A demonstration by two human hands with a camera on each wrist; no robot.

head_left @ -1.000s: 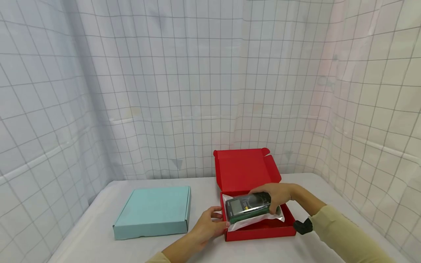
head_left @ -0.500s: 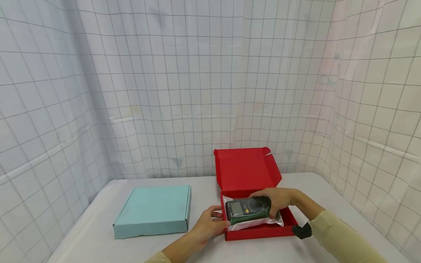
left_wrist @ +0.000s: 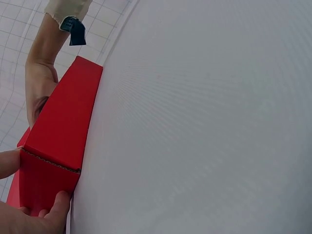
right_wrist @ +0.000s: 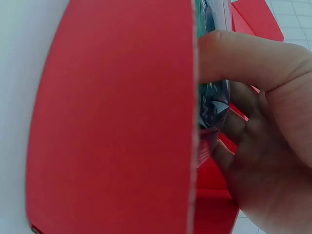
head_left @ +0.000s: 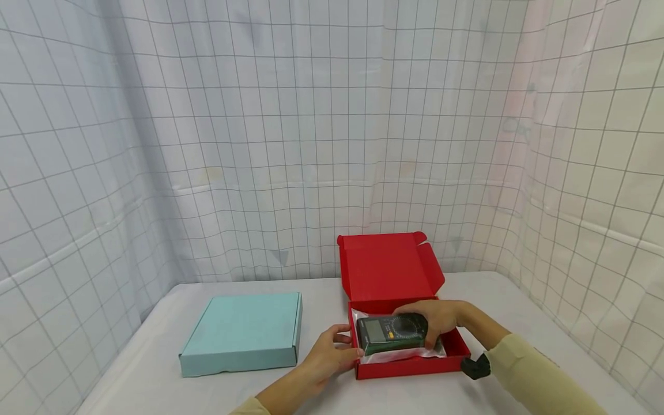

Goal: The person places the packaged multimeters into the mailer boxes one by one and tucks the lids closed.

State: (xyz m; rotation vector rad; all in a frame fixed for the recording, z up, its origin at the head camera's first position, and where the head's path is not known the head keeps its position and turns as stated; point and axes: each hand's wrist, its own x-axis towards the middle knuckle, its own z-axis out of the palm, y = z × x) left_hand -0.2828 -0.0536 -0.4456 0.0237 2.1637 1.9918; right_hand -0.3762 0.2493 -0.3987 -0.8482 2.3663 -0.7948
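Note:
A dark multimeter with a green side (head_left: 391,334), in clear wrap, lies in the open red box (head_left: 410,368). My right hand (head_left: 438,320) grips its right end, thumb on the near side and fingers on the far side. The right wrist view shows that thumb (right_wrist: 239,56) against the wrapped multimeter (right_wrist: 214,105), partly behind the red box wall (right_wrist: 112,117). My left hand (head_left: 329,351) holds the box's left side. In the left wrist view its thumb (left_wrist: 9,163) lies over the rim, with the other fingertips on the outer wall. White padding (head_left: 386,356) shows under the multimeter.
A closed light blue box (head_left: 244,325) lies to the left on the white-covered table (head_left: 166,392). The raised red lid (head_left: 386,268) leans back behind the red box. White grid-patterned curtains (head_left: 332,144) surround the table at the back and sides.
My right hand has lowered the multimeter's right end, so it now lies flatter in the red box. The left hand stays at the box's left side.

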